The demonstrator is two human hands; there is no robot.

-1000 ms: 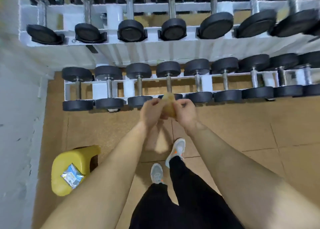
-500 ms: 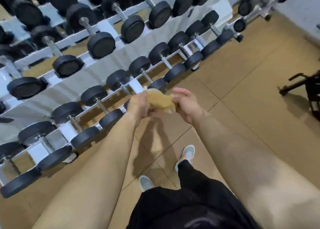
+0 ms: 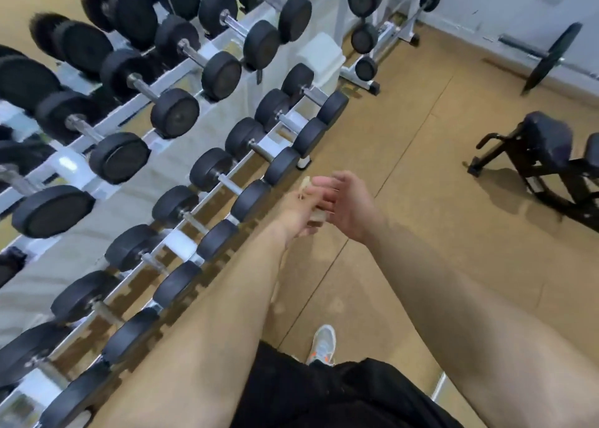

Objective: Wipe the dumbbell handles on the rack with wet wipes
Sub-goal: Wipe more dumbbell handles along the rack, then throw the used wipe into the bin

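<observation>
A crumpled yellowish wet wipe (image 3: 315,217) is held in front of me over the floor, mostly hidden between my hands. My left hand (image 3: 296,212) is closed around it. My right hand (image 3: 351,205) lies against it from the right with fingers stretched out and apart. Just left of my hands, the lower tier of the white rack (image 3: 321,55) holds black dumbbells in a diagonal row. The closest one (image 3: 228,183) has a bare chrome handle. Neither hand touches a dumbbell. Larger dumbbells (image 3: 191,51) fill the upper tier.
A black bench (image 3: 544,142) stands on the tan floor at the right. A barbell with a black plate (image 3: 554,58) leans by the far wall. A small stand with fixed weights (image 3: 366,38) stands beyond the rack's end. My shoe (image 3: 322,343) is below.
My view has swung right along the rack, which now runs diagonally; the yellow stool has left the view. My right hand's fingers have opened out over the wipe, which both hands gripped before.
</observation>
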